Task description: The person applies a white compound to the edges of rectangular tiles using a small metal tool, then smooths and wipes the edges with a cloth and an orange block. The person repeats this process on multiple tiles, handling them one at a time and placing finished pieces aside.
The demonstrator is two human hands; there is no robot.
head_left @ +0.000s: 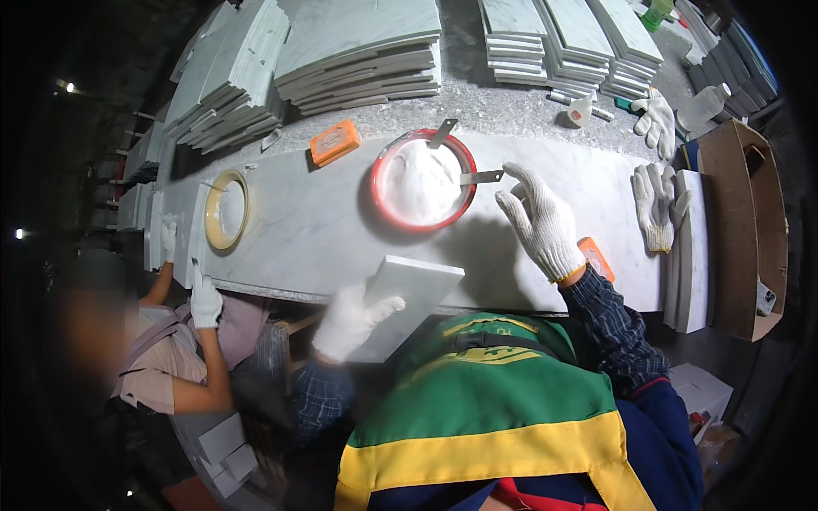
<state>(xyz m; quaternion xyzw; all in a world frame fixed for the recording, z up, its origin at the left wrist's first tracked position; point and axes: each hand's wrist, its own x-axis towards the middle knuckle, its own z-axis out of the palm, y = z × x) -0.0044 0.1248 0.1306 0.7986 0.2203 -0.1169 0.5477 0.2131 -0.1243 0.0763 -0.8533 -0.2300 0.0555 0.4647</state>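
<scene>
My gloved left hand grips a pale marble tile by its left side, thumb across its face, tilted in front of the bench edge. My gloved right hand is raised over the bench with its fingers apart and nothing seen in them. Its fingertips come close to the outer end of a flat metal scraper, which lies across the rim of a red bowl. White powder or paste fills that bowl. A second metal scraper leans at the bowl's far rim.
Stacks of marble tiles line the far side. An orange sponge-like block lies left of the bowl; another sits by my right wrist. Spare gloves and a cardboard box are at right. A co-worker works at left beside a yellow bowl.
</scene>
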